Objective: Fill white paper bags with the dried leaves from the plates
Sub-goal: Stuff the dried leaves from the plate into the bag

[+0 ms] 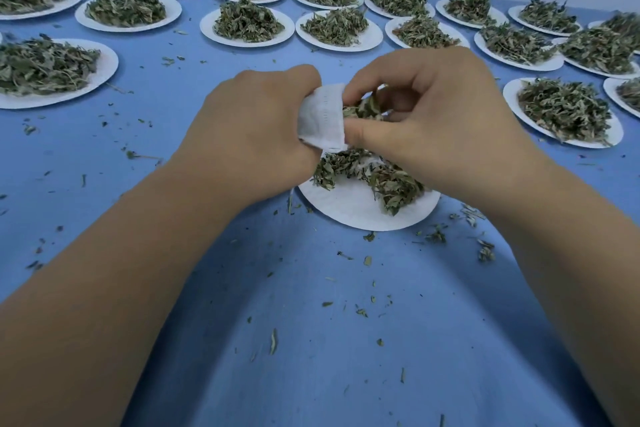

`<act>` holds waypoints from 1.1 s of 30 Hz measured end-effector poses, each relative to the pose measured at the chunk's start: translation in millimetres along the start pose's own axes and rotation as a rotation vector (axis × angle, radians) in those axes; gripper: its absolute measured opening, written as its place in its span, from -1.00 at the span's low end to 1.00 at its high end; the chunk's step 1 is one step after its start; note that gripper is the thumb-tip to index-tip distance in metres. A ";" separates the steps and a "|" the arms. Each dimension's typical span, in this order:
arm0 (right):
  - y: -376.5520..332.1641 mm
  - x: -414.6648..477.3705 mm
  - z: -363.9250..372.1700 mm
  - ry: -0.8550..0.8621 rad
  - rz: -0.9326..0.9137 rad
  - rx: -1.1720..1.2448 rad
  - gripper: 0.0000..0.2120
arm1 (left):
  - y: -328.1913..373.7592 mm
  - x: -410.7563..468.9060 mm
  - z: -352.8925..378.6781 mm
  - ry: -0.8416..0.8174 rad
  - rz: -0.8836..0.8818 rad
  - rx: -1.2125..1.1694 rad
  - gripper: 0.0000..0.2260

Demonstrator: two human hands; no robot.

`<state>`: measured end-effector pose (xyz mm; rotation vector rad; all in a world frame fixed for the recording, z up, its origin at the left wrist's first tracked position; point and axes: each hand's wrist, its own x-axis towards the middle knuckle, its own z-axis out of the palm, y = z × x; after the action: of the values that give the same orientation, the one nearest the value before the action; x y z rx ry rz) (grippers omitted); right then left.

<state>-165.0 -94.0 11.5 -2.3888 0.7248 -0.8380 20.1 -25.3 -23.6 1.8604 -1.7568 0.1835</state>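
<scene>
Many heaped plates (247,26) line the far side of the blue bench (311,340). Above a near plate (360,215) bearing fewer leaves, the left hand (249,128) curls round a white paper bag (322,118), while the right hand (436,121) pinches a tuft of dried leaves (363,109) at the bag's mouth. Leaf crumbs (485,250) lie scattered across the near bench.

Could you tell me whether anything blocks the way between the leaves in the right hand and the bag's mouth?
Nothing visible does: the right hand pinches dried green leaves directly at the mouth of the small white paper bag, which the left hand grips.
</scene>
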 end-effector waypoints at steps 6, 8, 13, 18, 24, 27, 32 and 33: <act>4.5 -2.0 -13.3 -0.257 0.256 0.317 -0.63 | 1.9 -1.3 2.9 -0.008 -0.026 -0.030 -0.84; 4.6 -3.1 -13.8 -0.244 0.235 0.346 -0.60 | 2.4 -1.2 3.7 0.002 -0.034 -0.045 -0.85; 5.8 -2.2 -3.4 -0.075 0.223 0.294 -0.75 | 4.3 -2.8 3.9 0.000 -0.006 -0.091 -0.83; 6.5 -2.0 1.0 -0.021 0.155 0.276 -0.82 | 6.0 -4.2 2.6 -0.014 0.048 -0.113 -0.86; 7.6 -4.6 8.7 0.065 0.086 0.174 -0.94 | 6.7 -4.7 3.5 -0.028 0.035 -0.148 -0.84; 7.5 -5.6 8.1 0.041 0.090 0.178 -0.95 | 7.9 -4.6 4.1 -0.023 0.009 -0.175 -0.87; 8.4 -8.1 9.8 -0.044 0.034 0.174 -0.84 | 6.9 -4.8 4.8 -0.015 -0.059 -0.163 -0.85; 8.3 -9.0 7.9 -0.063 0.022 0.187 -0.79 | 5.4 -4.2 3.9 0.000 -0.083 -0.157 -0.84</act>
<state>-168.3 -92.2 -2.6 -2.2264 0.6191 -0.7821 13.4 -23.5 -27.1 1.8148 -1.6415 0.0127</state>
